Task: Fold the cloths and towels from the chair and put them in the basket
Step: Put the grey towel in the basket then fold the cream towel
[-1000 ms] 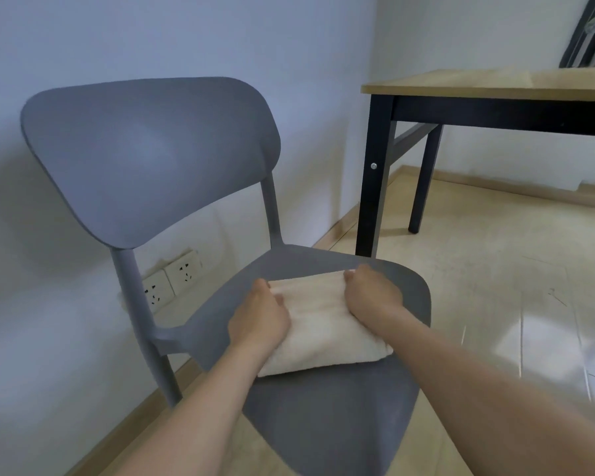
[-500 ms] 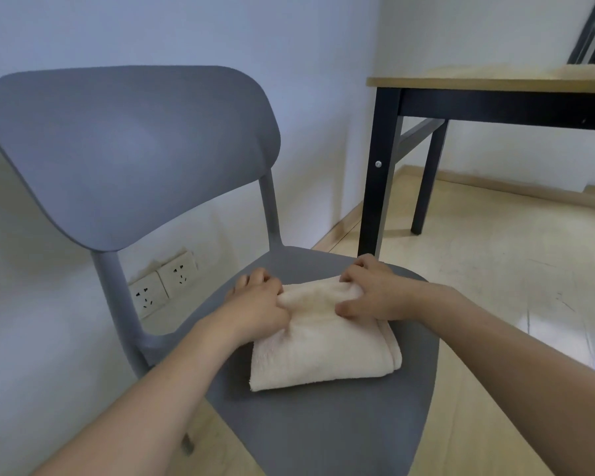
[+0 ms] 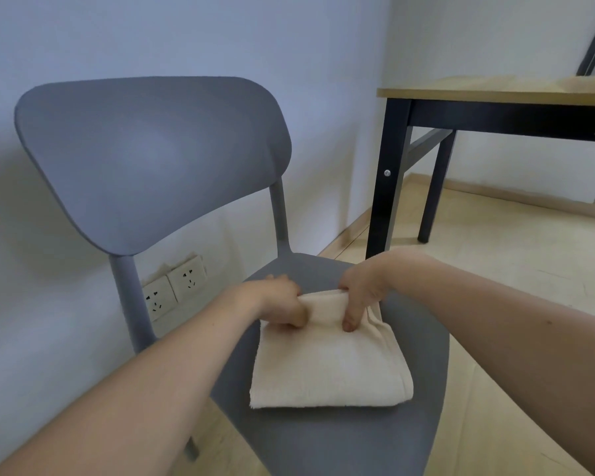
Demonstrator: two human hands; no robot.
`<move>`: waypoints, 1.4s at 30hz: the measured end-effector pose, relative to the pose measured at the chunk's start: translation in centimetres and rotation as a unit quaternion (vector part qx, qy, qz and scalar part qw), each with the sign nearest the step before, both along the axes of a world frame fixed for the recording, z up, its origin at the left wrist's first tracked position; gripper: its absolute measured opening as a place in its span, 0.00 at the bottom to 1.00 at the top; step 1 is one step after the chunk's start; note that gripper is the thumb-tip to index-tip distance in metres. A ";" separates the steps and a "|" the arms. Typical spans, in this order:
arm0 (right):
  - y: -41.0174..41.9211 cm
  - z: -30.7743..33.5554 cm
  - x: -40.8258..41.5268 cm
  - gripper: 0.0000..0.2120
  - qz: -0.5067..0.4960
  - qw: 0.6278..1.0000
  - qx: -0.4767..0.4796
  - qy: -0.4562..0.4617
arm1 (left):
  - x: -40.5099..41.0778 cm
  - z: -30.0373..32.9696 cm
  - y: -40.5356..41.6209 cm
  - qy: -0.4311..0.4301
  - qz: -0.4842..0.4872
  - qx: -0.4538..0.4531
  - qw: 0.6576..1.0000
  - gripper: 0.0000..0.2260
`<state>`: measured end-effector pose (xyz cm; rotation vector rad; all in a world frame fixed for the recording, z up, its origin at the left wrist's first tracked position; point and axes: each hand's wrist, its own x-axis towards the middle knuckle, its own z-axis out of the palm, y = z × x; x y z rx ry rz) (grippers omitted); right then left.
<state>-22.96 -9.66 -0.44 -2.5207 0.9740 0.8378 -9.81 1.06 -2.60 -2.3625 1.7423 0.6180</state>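
Two hands — left hand point(image 3: 282, 304), right hand point(image 3: 361, 297) — now pinching towel's point(image 3: 327, 369) far edge, lifted off chair point(image 3: 323, 438) seat since a second ago — probably starting another fold; no basket seen.

We see two bare forearms, with no sleeves showing anywhere up to the picture's edge. Our left hand point(image 3: 279, 300) and right hand point(image 3: 363, 292) wear no gloves, rings or watch. The right forearm carries a small dark mark.
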 end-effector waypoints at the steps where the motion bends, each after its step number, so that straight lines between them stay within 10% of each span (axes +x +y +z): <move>1: 0.6 0.3 -0.3 0.32 -0.001 1.000 0.008 0.001 | -0.2 0.4 0.6 0.020 -0.003 0.007 1.000 0.10; 8: 5.2 7.2 -5.6 0.20 0.012 0.998 -0.024 -0.060 | -3.1 7.9 5.0 0.035 -0.050 -0.062 0.996 0.08; 12: 8.4 10.9 -8.4 0.19 0.084 0.970 -0.180 -0.144 | -5.2 11.9 7.8 -0.172 -0.115 -0.188 0.960 0.06; 17: 12.6 12.1 -10.3 0.14 0.096 0.990 -0.104 0.010 | -8.5 13.1 10.7 -0.122 -0.101 -0.041 0.986 0.04; 24: 12.2 13.5 -12.4 0.10 0.103 0.904 -0.331 -0.250 | -8.3 14.9 12.4 -0.204 -0.059 -0.262 0.941 0.05; 30: 14.0 11.9 -11.8 0.11 0.067 0.989 -0.094 -0.093 | -9.4 15.0 12.9 -0.019 -0.061 -0.029 0.998 0.06; 42: 12.7 6.4 -13.7 0.12 0.048 0.925 -0.264 -0.268 | -7.8 8.7 13.0 -0.211 -0.095 -0.240 0.943 0.11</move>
